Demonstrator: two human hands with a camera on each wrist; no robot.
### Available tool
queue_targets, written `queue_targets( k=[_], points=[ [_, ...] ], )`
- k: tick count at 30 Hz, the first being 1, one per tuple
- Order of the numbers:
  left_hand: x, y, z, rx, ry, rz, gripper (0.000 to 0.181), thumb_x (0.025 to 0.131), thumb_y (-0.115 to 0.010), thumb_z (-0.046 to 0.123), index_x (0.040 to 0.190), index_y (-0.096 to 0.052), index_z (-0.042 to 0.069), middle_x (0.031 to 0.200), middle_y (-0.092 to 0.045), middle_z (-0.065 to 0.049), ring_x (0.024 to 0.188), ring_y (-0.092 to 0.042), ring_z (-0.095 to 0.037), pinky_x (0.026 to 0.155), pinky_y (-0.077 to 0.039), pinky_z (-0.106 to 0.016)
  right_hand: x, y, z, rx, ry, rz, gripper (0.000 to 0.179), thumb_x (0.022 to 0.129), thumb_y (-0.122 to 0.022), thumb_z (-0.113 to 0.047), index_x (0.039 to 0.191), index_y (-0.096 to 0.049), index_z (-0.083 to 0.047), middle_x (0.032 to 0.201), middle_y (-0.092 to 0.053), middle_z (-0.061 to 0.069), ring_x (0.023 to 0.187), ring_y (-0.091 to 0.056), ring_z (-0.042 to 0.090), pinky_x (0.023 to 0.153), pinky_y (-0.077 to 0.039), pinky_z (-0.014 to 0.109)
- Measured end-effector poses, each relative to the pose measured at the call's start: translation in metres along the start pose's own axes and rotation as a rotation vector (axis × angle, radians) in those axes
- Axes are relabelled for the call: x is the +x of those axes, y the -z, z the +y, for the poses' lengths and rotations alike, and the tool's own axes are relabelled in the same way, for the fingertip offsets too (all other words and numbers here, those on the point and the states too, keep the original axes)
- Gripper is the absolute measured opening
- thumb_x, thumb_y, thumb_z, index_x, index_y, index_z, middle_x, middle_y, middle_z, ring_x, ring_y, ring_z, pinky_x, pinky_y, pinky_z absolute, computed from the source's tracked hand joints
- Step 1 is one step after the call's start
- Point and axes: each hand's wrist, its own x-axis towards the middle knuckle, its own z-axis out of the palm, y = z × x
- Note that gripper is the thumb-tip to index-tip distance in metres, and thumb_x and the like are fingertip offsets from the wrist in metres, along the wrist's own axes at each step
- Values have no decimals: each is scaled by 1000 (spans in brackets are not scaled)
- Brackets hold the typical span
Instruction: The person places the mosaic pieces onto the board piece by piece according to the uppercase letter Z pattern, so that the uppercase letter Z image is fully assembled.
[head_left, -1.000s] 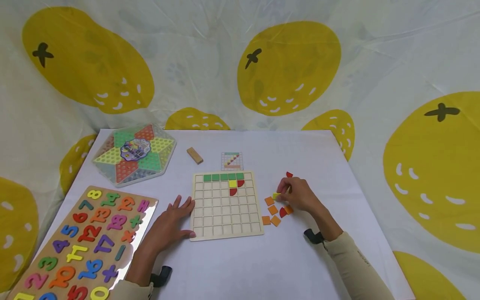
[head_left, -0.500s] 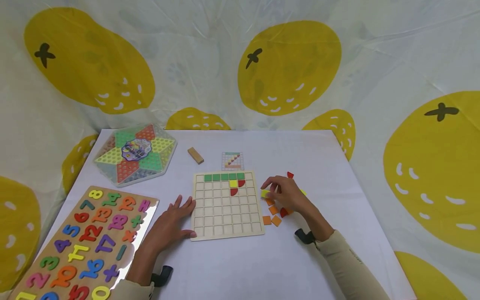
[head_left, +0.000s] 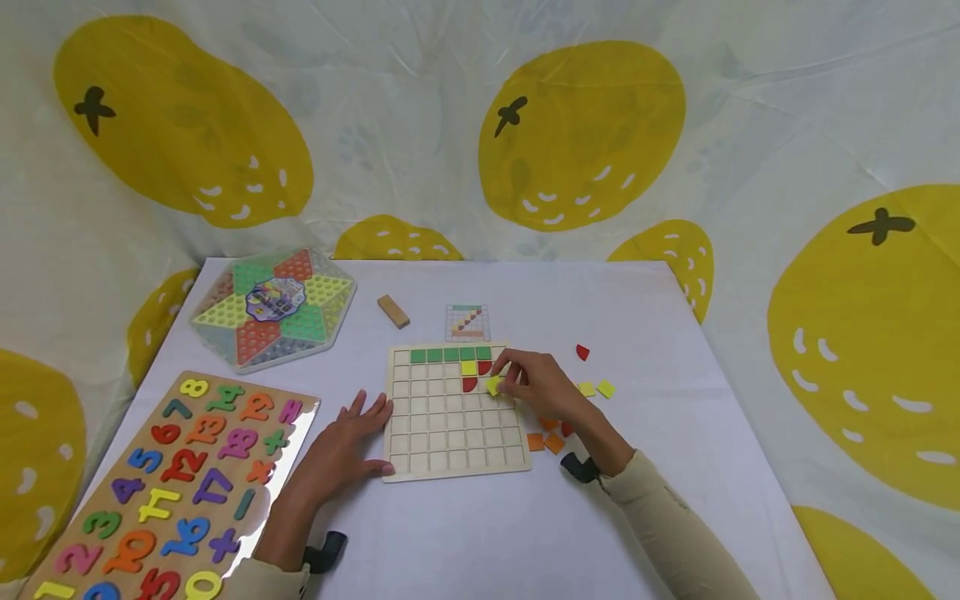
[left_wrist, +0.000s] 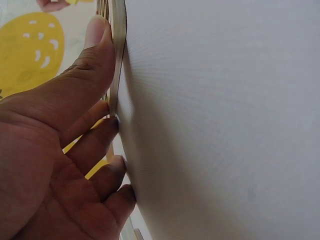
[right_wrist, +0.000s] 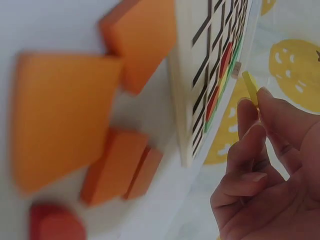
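Since half a second ago, a yellow tile point(head_left: 492, 385) has been carried from beside the board point(head_left: 438, 433) to above its upper right part. Two more yellow tiles point(head_left: 587, 389), of which only one was partly seen then, are now uncovered to the right of the right hand point(head_left: 546, 385). The left hand point(head_left: 347, 442) is kept at the board's left edge, and the row of green tiles point(head_left: 450, 355) is unchanged.

By the right hand the tile is pinched between thumb and forefinger in a narrow grip, the other fingers being bent; in the right wrist view it is seen raised off the board. The left grip is wide: the fingers are spread along the edge, and the thumb is rested at the near left corner.

Part of the board's right edge is covered by the right hand, and the orange tiles point(head_left: 554, 442) are partly hidden beneath it and its wrist. In the right wrist view those tiles are blurred, and a red piece point(right_wrist: 56, 225) is cut off below. The number board point(head_left: 247, 475) is cropped at the lower left.
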Motion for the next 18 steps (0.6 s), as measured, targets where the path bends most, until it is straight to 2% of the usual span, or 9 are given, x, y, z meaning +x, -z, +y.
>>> queue_targets(
  k=[12, 18],
  points=[
    [0, 1, 2, -6, 7, -1, 101, 73, -97, 32, 158, -49, 8, 167, -43, -12, 161, -25, -48, 121, -32, -74, 25, -24, -28, -39, 5, 16, 15, 96, -80, -17, 105, -68, -15, 80, -62, -3, 71, -54, 14, 63, -40, 25],
    [0, 2, 3, -13, 17, 2, 101, 73, -97, 30, 159, -48, 8, 167, -42, -12, 161, -23, -48, 121, -32, -74, 37, -40, -32, -80, -25, 12, 16, 94, -82, -19, 101, -68, -18, 79, -65, -5, 70, -59, 12, 64, -45, 27]
  ],
)
